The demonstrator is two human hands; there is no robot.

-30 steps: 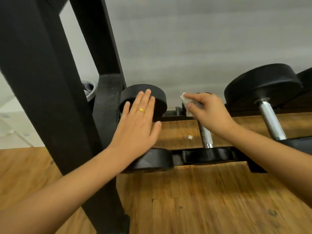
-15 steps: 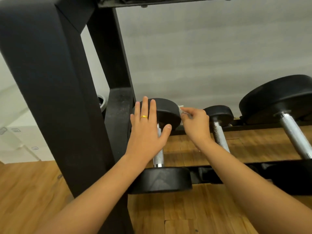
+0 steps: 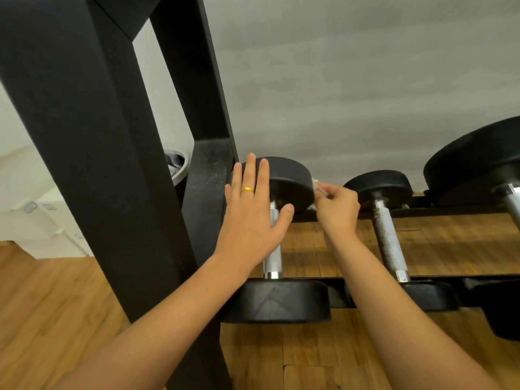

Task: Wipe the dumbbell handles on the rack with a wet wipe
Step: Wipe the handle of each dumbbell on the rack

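Dumbbell handles on the rack, listed left to right: first entry?

— Black upright post (image 3: 84, 164) of the rack, on a wooden floor (image 3: 56, 305).

Next?

— Left hand (image 3: 253, 220), gold ring (image 3: 248, 189) on one finger. It is released, with fingers straight, and lies flat over the knurled steel handle (image 3: 273, 260) of the leftmost dumbbell (image 3: 281, 301). Its fingertips reach onto the far black head (image 3: 292, 181).

And the wipe?

— Wet wipe (image 3: 315, 184), white and mostly hidden, is pinched in the right hand (image 3: 337, 212). It sits at the right edge of that far head, between the first two dumbbells.

Remaining stock?

— Second dumbbell (image 3: 377, 184) is smaller, with its handle bare and untouched. Large dumbbell (image 3: 472, 164) is at the right edge, partly out of view. All three rest across the rack's rails.
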